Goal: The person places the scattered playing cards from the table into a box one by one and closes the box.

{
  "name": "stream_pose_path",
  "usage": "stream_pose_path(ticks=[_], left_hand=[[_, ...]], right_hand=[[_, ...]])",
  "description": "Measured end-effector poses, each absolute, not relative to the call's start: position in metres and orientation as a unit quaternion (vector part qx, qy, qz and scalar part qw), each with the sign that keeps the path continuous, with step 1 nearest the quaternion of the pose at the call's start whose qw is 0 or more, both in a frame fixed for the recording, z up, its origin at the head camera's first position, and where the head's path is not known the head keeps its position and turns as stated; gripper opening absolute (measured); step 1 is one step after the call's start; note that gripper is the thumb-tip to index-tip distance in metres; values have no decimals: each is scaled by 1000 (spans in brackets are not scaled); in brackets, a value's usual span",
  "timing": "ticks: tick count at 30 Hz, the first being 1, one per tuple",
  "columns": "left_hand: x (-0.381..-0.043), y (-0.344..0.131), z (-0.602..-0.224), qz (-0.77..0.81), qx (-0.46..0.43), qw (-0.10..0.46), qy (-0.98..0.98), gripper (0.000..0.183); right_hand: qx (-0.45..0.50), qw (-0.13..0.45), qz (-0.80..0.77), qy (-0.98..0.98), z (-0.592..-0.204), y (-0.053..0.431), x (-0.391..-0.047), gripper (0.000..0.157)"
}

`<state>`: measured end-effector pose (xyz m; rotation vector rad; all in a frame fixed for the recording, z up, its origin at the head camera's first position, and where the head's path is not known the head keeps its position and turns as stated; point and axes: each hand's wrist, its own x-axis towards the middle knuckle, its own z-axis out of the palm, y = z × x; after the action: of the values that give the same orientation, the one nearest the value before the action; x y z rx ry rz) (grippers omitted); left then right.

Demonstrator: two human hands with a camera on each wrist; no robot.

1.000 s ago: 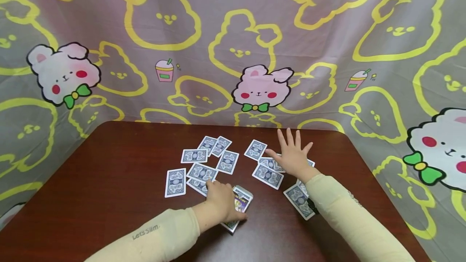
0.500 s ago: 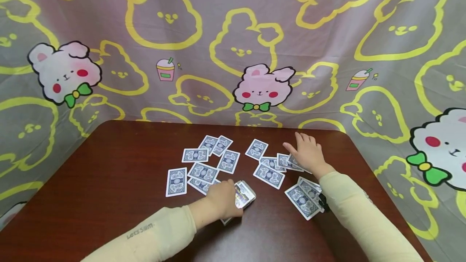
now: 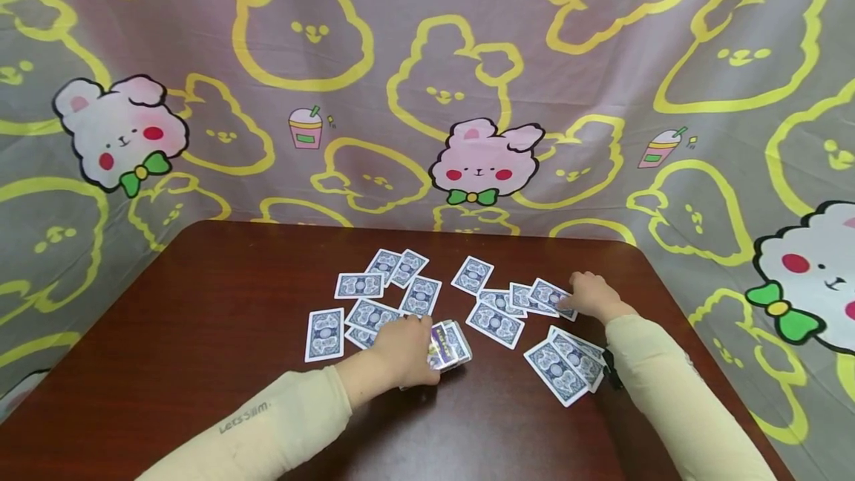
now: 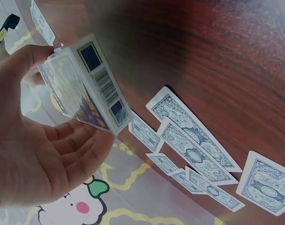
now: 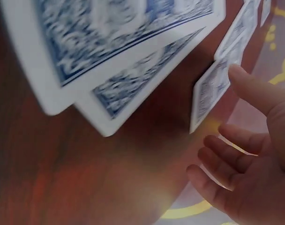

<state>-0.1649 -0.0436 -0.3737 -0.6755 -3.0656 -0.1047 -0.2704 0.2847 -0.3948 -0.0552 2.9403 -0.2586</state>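
My left hand [image 3: 404, 351] grips a playing-card box [image 3: 444, 348] over the middle of the table. In the left wrist view, thumb and fingers hold the box [image 4: 105, 85] by opposite edges, its barcode side showing. At the far right my right hand [image 3: 594, 295] comes down at the right end of a face-down card [image 3: 549, 295], which partly covers another card [image 3: 522, 298]. The right wrist view shows the thumb tip [image 5: 236, 72] over that card [image 5: 210, 89], with the fingers loosely bent and apart from it. Nothing is pinched there.
Several blue-backed cards [image 3: 359, 286] lie in a loose group on the left of the brown table [image 3: 220, 332]. Nearer the right forearm, overlapping cards [image 3: 557, 371] lie close to a black wrist strap [image 3: 611, 370]. A patterned curtain [image 3: 374, 95] encloses the table's back and sides.
My right hand has moved right and down to the end of the rightmost upper card, its spread fingers drawing in. My left hand has tilted the box and turned it rightward.
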Motion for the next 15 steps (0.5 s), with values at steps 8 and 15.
stream_pose_path(ticks=[8, 15], left_hand=[[-171, -46, -375, -40, -242, 4, -970, 52], [-171, -47, -373, -40, -242, 10, -969, 50]], right_hand=[[-21, 115, -122, 986, -400, 294, -275, 42], [-21, 134, -142, 981, -399, 295, -276, 28]])
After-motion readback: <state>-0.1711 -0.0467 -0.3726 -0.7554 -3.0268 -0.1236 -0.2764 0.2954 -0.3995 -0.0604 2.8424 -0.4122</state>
